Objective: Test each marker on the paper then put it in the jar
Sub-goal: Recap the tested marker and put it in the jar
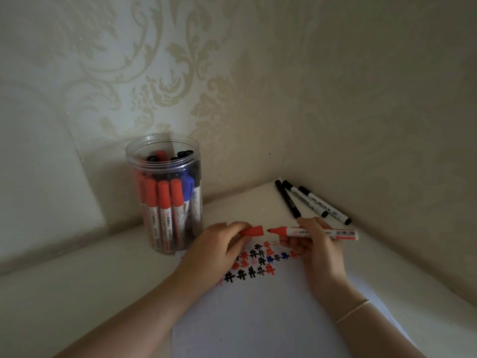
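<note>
My right hand (313, 244) grips an uncapped red marker (335, 233), held level with its tip pointing left above the white paper (258, 319). A small gap separates that tip from the red cap (254, 231), which my left hand (219, 246) pinches with the open end facing right. The paper bears rows of red, black and blue hash marks (258, 262) between my hands. To the left stands a clear plastic jar (165, 195), lidless, holding several red, blue and black markers.
Three black markers (312, 201) lie on the white table (77, 293) at the back right, near the wall corner. Patterned wallpaper walls close in behind and on the right. The jar stands against the back wall.
</note>
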Demonstrator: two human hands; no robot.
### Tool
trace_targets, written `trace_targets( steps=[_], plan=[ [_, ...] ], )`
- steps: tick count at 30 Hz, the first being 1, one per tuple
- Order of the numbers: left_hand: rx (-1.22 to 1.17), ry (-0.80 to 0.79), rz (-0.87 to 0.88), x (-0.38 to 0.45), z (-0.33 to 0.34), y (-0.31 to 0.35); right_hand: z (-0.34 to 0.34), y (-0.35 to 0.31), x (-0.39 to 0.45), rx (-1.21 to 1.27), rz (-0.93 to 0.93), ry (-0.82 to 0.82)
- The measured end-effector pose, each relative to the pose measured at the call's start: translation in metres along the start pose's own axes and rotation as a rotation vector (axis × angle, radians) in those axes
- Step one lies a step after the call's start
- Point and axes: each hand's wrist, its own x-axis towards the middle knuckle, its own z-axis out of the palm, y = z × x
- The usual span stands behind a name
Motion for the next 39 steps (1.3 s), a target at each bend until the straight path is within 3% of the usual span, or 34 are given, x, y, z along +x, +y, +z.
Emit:
trace_targets(
  steps=[9, 20, 24, 30, 39],
  plan=[
    [-0.007, -0.074, 0.102, -0.001, -0.004, 0.006, -0.003, 0.008, 0.004, -0.135, -0.006, -0.025],
    [0.119, -0.08, 0.263, -0.002, -0.007, 0.016, -0.003, -0.007, -0.005, -0.326, -0.05, -0.342],
    [0.074, -0.095, 0.233, -0.004, -0.007, 0.019, -0.005, -0.011, -0.004, -0.105, 0.071, -0.37],
    [0.109, -0.077, 0.263, -0.005, -0.004, 0.021, -0.002, -0.008, -0.004, -0.109, 0.089, -0.259],
    [-0.004, -0.004, 0.268, -0.007, -0.003, 0.029, 0.003, -0.016, -0.009, 0.003, 0.122, -0.376]
  ],
)
